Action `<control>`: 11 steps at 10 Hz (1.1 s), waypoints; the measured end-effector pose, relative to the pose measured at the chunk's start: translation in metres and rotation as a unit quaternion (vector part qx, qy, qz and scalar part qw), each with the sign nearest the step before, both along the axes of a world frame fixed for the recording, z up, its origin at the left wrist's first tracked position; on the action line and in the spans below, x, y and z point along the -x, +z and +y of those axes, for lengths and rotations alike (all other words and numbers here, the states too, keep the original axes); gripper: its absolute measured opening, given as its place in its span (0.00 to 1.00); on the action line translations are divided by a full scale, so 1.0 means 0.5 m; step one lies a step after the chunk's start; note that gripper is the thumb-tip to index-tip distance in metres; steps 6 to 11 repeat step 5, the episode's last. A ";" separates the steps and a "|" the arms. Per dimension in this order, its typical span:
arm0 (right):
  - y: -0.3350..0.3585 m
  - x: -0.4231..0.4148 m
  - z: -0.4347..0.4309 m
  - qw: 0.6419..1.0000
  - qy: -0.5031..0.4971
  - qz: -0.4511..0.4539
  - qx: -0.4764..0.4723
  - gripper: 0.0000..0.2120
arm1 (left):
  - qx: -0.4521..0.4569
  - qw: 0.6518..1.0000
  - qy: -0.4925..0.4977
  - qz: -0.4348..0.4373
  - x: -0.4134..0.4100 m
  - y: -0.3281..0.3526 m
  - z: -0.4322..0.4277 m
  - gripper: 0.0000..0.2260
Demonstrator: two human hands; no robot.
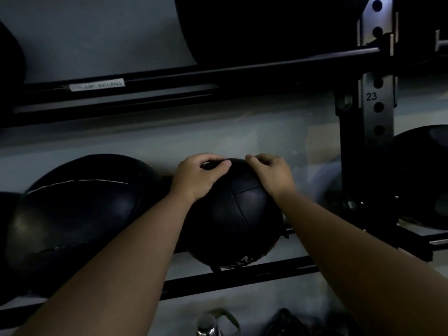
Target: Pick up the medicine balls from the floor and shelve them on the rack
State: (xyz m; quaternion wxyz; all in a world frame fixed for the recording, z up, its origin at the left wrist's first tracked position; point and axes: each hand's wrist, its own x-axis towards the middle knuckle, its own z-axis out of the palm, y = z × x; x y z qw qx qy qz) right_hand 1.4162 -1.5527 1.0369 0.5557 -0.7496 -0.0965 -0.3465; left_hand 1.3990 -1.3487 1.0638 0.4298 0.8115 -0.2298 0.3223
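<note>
A black medicine ball rests on the rails of the rack's middle shelf, at the centre of the view. My left hand lies over its upper left side with the fingers curled on top. My right hand presses its upper right side the same way. Both hands hold the ball. A larger black ball sits right beside it on the left, touching or nearly touching.
The upper shelf rail carries a white label and a big dark ball. A perforated steel upright marked 23 stands at right, with another ball beyond it. A metal bottle stands below.
</note>
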 end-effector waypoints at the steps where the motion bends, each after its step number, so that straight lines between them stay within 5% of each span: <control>1: -0.016 0.036 -0.003 1.000 -0.001 -0.009 0.000 0.16 | -0.011 1.000 0.000 -0.001 0.028 -0.012 0.002 0.26; 3: -0.005 0.137 -0.009 0.976 -0.065 0.122 0.170 0.28 | -0.056 0.996 -0.001 0.069 0.119 -0.081 0.040 0.43; 4: -0.019 0.250 -0.035 0.903 -0.124 0.233 0.339 0.29 | -0.156 0.980 0.015 0.119 0.186 -0.136 0.133 0.47; 5: -0.040 0.339 -0.048 0.832 -0.188 0.283 0.437 0.31 | -0.161 0.975 -0.009 0.153 0.229 -0.161 0.199 0.41; 11: -0.040 0.339 -0.048 0.832 -0.188 0.283 0.437 0.31 | -0.161 0.975 -0.009 0.153 0.229 -0.161 0.199 0.41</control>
